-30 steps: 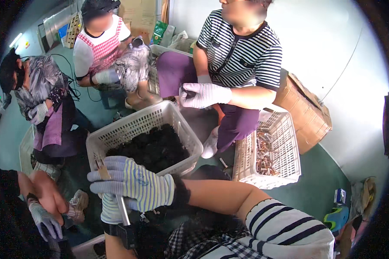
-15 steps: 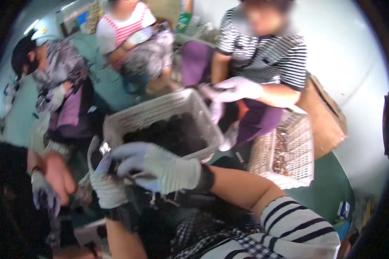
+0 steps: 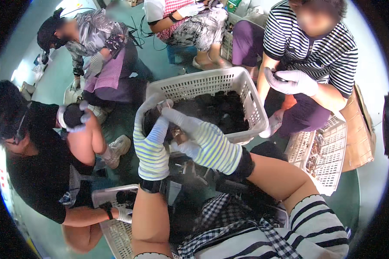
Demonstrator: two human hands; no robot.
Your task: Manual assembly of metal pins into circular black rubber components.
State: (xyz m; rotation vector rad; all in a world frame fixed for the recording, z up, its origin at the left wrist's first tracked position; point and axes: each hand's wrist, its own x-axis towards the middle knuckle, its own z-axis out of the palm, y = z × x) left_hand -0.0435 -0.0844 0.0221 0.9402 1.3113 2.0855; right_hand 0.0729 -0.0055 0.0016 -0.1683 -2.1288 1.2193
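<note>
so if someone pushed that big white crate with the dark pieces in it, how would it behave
The crate looks stiff: its slotted walls show no sag. The dark pieces inside may make it heavy to shift. Its broad, low shape suggests sliding rather than tipping.

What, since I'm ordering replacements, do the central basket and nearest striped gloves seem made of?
Central basket: probably moulded plastic, pale and matte, given its regular slotted walls. Striped gloves: likely knitted fabric, matte, given their soft, close fit; fibre unclear.
</note>
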